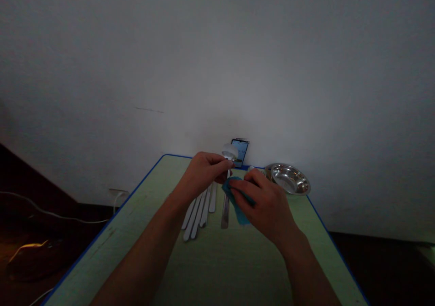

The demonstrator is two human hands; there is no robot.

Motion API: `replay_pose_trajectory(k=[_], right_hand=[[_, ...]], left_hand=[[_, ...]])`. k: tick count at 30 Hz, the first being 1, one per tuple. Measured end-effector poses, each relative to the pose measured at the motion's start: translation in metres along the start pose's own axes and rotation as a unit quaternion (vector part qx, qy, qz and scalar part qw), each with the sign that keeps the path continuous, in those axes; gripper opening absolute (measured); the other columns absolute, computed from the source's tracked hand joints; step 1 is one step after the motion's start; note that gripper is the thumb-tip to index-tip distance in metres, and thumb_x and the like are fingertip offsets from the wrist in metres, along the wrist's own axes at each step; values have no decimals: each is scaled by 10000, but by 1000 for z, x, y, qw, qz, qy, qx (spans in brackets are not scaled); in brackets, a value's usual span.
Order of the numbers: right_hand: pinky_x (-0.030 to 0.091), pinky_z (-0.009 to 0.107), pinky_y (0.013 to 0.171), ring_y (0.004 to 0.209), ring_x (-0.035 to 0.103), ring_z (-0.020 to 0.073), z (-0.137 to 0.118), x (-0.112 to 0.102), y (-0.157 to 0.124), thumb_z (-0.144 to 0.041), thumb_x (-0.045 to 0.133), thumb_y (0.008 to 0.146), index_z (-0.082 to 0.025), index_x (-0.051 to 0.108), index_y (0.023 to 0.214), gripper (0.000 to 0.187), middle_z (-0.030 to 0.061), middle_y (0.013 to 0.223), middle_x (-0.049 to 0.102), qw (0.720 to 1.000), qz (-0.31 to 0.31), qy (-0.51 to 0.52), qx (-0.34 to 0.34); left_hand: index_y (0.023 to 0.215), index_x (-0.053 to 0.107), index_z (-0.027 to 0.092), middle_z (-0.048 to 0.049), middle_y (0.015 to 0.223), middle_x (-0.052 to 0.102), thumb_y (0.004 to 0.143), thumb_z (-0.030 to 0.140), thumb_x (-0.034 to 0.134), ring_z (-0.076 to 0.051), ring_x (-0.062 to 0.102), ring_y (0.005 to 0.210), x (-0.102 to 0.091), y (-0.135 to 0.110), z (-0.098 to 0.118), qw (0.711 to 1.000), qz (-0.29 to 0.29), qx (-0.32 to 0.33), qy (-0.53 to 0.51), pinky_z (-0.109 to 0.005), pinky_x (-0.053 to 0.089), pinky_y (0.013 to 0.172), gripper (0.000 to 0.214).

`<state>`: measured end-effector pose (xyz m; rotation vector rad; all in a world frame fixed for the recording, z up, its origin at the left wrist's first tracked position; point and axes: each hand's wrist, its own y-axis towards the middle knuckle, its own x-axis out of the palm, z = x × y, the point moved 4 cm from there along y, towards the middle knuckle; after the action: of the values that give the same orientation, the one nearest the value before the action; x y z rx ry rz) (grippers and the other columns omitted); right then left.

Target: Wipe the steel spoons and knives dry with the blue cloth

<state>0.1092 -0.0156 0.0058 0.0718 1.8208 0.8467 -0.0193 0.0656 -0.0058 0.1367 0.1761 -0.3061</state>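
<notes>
Left hand is pinching a metal spoon by its neck, between the thumb and the fingers, just under the bowl part. Right hand is bent and closes its thumb and fingers around a blue cloth, which it holds against the spoon's handle. This spoon is in front of the person, over the middle of the table; its bowl part points up toward the wall, and the end of its handle comes out below the cloth, toward the person.

At the left of the spoon, several cutlery handles lie side by side on the table, a little spread like a fan. Their far ends are covered by the left hand, so I cannot tell what kind each piece is. Behind the spoon, a phone with a lit screen leans on the wall, near the far edge of the table. At the far right corner there is a shiny metal bowl. Between the phone and this bowl, partly behind the right hand, some small pieces are seen, perhaps forks, but the light is weak. Low at the left, a white cable runs beside the table.
</notes>
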Motion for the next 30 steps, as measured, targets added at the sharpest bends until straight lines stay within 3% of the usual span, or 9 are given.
replay_pose_trajectory(k=[14, 19, 23, 30], right_hand=[[373, 254, 613, 697, 525, 110, -5, 4, -7, -276, 488, 889, -245, 664, 951, 189, 11, 854, 560, 993, -114, 25, -21], [347, 252, 576, 666, 517, 104, -8, 3, -7, -286, 490, 887, -266, 663, 961, 190, -4, 829, 554, 989, -139, 25, -30], [391, 254, 628, 708, 534, 110, -7, 1, -5, -277, 492, 886, -242, 651, 986, 191, 7, 857, 561, 992, -106, 62, -18], [438, 274, 662, 729, 549, 128, -1, -3, -2, -251, 509, 874, -212, 644, 975, 173, 20, 828, 555, 996, 27, 82, 29]], left_hand=[[751, 705, 153, -30, 679, 671, 708, 364, 638, -124, 594, 608, -6, 2, 2, 994, 82, 1, -68, -207, 473, 545, 225], [777, 685, 157, -29, 743, 660, 742, 380, 627, -114, 588, 657, -4, 2, 5, 991, 71, 19, -112, -213, 478, 601, 233], [781, 669, 155, -4, 688, 615, 748, 383, 626, -96, 551, 597, -4, 1, 7, 990, 61, 30, -120, -221, 472, 592, 234], [822, 675, 141, 17, 601, 605, 718, 320, 663, -98, 565, 546, -5, 0, 10, 992, 58, 52, -101, -222, 473, 572, 208]])
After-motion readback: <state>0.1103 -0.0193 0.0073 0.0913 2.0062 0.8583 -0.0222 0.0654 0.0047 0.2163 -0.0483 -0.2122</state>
